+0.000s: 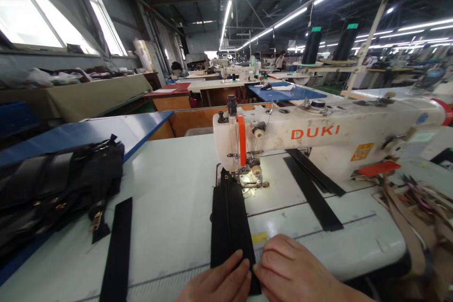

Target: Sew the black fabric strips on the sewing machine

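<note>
Bottom centre of the frame: left hand [219, 283] and right hand [290, 269] meet fingertip to fingertip on the near end of the black strip [230, 217]. Fingers are extended and press flat, with neither hand closed around it. The left hand lies on the strip, the right at its right edge. The strip's long axis runs straight up-frame from the hands. Its far end sits at the presser foot [253, 180] of the DUKI sewing machine [336, 132].

Left of the left grip [217, 285], bare counter [170, 207] lay open. Ahead, the sewing machine [318, 137] blocked passage.
</note>
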Tool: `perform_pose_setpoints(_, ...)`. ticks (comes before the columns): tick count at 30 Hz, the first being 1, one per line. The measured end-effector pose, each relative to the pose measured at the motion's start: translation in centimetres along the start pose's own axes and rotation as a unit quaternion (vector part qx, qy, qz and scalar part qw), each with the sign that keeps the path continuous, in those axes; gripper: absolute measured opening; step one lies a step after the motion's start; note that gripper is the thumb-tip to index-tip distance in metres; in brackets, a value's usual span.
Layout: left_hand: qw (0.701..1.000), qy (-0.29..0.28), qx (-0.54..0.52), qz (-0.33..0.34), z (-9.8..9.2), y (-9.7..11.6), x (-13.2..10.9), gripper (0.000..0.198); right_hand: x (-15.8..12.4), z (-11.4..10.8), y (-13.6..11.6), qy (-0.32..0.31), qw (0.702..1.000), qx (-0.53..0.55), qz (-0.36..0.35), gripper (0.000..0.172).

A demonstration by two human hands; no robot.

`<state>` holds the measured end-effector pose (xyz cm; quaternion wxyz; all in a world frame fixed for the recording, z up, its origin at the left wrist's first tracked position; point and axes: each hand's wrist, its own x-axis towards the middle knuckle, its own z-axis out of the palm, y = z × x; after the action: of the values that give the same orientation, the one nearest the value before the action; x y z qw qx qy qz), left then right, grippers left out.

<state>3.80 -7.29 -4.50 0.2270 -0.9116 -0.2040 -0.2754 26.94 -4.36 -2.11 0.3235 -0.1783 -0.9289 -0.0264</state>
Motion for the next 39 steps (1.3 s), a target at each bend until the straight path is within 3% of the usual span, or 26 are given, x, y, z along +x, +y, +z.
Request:
perform_pose_setpoints(9, 1.0, 0.007, 0.01, -0.007, 0.1, -0.2, -0.1, 0.025, 0.0, 0.0, 0.2, -0.019, 1.0, 0.009, 0.004, 0.015)
perform_pose_setpoints(12, 1.0, -0.018, 0.001, -0.002, 0.2, -0.3, -0.1, 0.027, 0.2, -0.1, 0.2, -0.027, 0.999, 0.017, 0.017, 0.017)
perform_pose_setpoints(16, 0.999, -0.005, -0.029, -0.035, 0.5, -0.9, 0.1, 0.035, 1.2, -1.1, 0.4, -0.082, 0.995, 0.034, 0.047, 0.012)
perform_pose_setpoints(18, 0.998, -0.011, -0.047, -0.045, 0.2, -1.5, 0.6, 0.037, 1.8, -1.8, 0.6, -0.117, 0.99, 0.043, 0.064, 0.009)
perform_pose_setpoints(22, 0.99, -0.105, -0.088, -0.025, -1.2, -3.3, 2.1, 0.037, 2.8, -2.3, 1.4, -0.138, 0.986, 0.051, 0.079, 0.01)
perform_pose_setpoints(24, 0.987, -0.122, -0.097, -0.033, -1.7, -4.2, 2.8, 0.035, 3.2, -2.0, 2.0, -0.14, 0.986, 0.049, 0.081, 0.011)
perform_pose_setpoints(39, 0.988, -0.096, -0.071, -0.102, 0.8, -9.6, 5.1, 0.039, 6.1, 0.6, 6.2, -0.127, 0.985, -0.032, 0.115, 0.014)
